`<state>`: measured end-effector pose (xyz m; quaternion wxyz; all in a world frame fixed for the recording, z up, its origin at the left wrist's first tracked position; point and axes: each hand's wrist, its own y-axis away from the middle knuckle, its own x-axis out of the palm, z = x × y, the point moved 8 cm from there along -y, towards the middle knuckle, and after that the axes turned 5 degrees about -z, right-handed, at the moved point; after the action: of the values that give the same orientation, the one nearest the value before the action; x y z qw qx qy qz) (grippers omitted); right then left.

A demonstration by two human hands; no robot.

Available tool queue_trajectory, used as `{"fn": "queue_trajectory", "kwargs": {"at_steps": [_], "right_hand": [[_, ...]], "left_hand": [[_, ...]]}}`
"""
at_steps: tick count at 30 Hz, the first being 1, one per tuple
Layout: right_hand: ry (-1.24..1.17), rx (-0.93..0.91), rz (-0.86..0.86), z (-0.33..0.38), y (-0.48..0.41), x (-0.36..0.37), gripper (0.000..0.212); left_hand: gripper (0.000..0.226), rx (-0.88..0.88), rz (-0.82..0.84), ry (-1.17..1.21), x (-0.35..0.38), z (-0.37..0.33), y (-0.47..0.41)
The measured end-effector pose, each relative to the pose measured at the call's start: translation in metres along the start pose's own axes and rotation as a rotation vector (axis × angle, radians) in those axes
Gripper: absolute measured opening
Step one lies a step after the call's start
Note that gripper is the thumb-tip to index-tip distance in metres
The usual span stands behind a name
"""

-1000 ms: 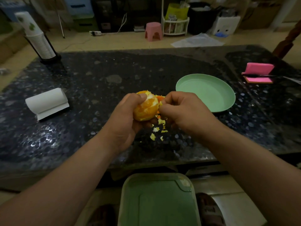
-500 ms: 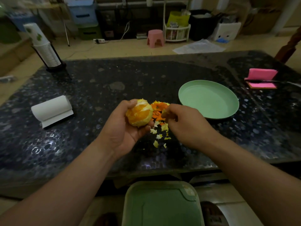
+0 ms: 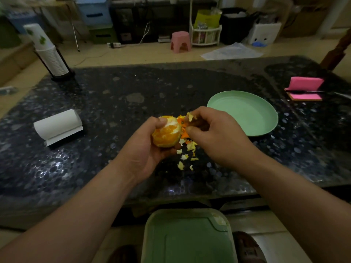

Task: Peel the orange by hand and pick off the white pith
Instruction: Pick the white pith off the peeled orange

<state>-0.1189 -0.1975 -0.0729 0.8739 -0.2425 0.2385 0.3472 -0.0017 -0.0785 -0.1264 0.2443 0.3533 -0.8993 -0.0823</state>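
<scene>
My left hand grips a mostly peeled orange above the dark table, thumb on top near a patch of white pith. My right hand is just right of the orange and pinches a small pale piece of pith between its fingertips. Orange peel scraps lie on the table between the hands. Small pale pith bits are scattered below them.
A light green plate sits to the right of my hands. A white paper roll lies at the left, a stack of cups at the back left, a pink sponge with a knife at the far right. A green bin lid is below the table edge.
My right hand has lifted from the scraps on the table and now holds a pith piece up beside the orange. My left hand has kept the orange, turning it slightly.
</scene>
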Motion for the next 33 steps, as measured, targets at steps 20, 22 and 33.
{"fn": "queue_trajectory", "kwargs": {"at_steps": [20,22,33], "right_hand": [[-0.040,0.017,0.022,0.000,0.003,0.000,0.010],[-0.105,0.026,0.058,0.001,0.003,-0.001,0.009],[-0.202,0.014,0.098,0.012,0.008,-0.004,0.007]], "left_hand": [[0.021,0.106,0.006,-0.142,0.013,-0.008,0.009],[0.023,0.076,0.014,-0.085,0.012,-0.009,0.011],[0.055,0.037,0.089,-0.025,0.009,-0.012,0.010]]}}
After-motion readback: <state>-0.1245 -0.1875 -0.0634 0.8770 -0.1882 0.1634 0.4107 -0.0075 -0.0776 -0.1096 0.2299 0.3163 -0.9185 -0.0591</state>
